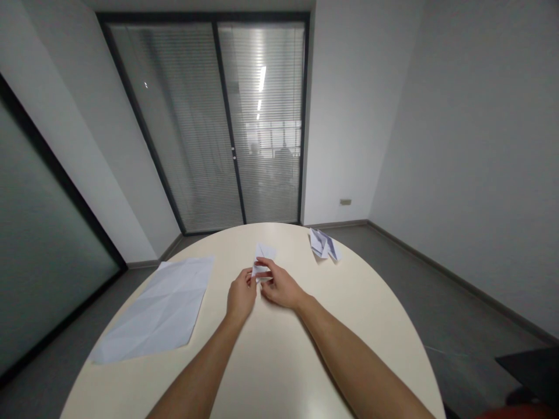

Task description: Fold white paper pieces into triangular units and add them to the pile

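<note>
A small folded piece of white paper (264, 251) lies near the middle of the table, with crease lines on its upper part. My left hand (241, 295) is at its lower left edge, fingers curled and pinching the paper there. From the right, my right hand (282, 286) reaches over the same paper. Its fingers are apart and stretched across the surface, with the thumb lower down. Both hands cover much of the paper's lower half.
On the left of the round cream table (279, 366) lies a large creased white sheet (161, 311). Several folded paper pieces (322, 244) sit near the far right edge. Beyond the table is a glass partition with blinds (262, 174). A dark object (530, 369) stands at lower right.
</note>
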Motion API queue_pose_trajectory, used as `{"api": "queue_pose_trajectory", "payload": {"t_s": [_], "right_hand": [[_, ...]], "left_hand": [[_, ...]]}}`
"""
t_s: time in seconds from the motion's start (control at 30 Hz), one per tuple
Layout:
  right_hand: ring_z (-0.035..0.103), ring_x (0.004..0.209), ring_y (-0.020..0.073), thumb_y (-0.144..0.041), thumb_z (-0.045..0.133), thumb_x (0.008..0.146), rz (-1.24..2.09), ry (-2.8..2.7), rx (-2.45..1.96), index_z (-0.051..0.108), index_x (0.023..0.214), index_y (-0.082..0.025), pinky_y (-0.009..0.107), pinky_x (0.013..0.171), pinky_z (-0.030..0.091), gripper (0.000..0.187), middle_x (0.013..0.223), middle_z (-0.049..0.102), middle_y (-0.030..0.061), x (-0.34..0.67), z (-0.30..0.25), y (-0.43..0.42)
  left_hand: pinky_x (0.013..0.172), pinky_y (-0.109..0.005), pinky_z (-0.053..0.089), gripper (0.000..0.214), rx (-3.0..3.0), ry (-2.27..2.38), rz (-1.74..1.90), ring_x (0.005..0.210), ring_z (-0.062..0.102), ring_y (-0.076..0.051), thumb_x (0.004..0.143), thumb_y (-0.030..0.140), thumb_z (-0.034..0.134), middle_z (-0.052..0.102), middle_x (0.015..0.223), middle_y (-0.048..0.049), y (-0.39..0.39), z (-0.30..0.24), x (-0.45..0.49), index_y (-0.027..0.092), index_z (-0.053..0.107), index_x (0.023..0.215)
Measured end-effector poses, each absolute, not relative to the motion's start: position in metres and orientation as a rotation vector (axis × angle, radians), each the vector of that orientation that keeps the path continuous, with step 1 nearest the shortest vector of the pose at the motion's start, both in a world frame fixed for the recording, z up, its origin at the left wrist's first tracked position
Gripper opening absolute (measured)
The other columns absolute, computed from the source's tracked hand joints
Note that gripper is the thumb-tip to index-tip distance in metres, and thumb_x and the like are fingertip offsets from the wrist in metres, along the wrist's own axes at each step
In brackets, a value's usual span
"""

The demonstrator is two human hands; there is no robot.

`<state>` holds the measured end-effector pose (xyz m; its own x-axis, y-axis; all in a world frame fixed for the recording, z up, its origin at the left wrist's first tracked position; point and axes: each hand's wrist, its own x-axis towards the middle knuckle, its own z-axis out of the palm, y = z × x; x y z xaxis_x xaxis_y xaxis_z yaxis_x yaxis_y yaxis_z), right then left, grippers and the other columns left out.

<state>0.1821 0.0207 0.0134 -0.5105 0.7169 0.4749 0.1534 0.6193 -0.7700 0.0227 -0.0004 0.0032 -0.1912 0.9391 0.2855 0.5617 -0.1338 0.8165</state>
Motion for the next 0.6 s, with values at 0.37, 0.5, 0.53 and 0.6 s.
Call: {"api": "queue_pose_trajectory", "payload": {"t_s": [0.37, 0.5, 0.53, 0.6], "right_hand": [[0.052, 0.129, 0.0264, -0.014, 0.051, 0.086, 0.272, -1.763, -1.318, 0.047, 0.145, -0.013, 0.041, 0.112, 0.041, 0.059, 0.140, 0.059, 0.0147, 0.201, 0.006, 0.045], [0.052, 0.131, 0.0326, -0.022, 0.059, 0.084, 0.258, -1.730, -1.586, 0.044, 0.149, -0.007, 0.043, 0.112, 0.040, 0.068, 0.142, 0.058, 0.0198, 0.211, 0.006, 0.050], [0.053, 0.129, 0.0329, -0.024, 0.061, 0.084, 0.270, -1.739, -1.612, 0.042, 0.150, -0.006, 0.043, 0.111, 0.040, 0.071, 0.140, 0.059, 0.0202, 0.212, 0.006, 0.050], [0.055, 0.128, 0.0320, -0.025, 0.061, 0.084, 0.292, -1.767, -1.620, 0.038, 0.152, -0.006, 0.042, 0.111, 0.040, 0.075, 0.138, 0.062, 0.0190, 0.212, 0.006, 0.050]], "left_hand": [[0.084, -0.029, 0.048, 0.027, 1.851, 2.188, 0.906, 0.102, 0.073, -0.024, 0.099, 0.021, 0.049, 0.078, 0.110, -0.0087, -0.004, 0.013, 0.009, 0.023, 0.067, 0.119], [0.082, -0.031, 0.047, 0.028, 1.919, 2.279, 0.811, 0.096, 0.073, -0.025, 0.101, 0.023, 0.046, 0.078, 0.103, -0.0083, -0.005, 0.016, 0.004, 0.023, 0.066, 0.120], [0.082, -0.031, 0.046, 0.028, 1.926, 2.290, 0.803, 0.095, 0.073, -0.025, 0.101, 0.023, 0.046, 0.078, 0.102, -0.0081, -0.005, 0.016, 0.003, 0.023, 0.066, 0.120], [0.081, -0.030, 0.046, 0.027, 1.933, 2.300, 0.802, 0.094, 0.073, -0.024, 0.101, 0.023, 0.045, 0.078, 0.100, -0.0076, -0.003, 0.015, 0.000, 0.024, 0.067, 0.118]]}}
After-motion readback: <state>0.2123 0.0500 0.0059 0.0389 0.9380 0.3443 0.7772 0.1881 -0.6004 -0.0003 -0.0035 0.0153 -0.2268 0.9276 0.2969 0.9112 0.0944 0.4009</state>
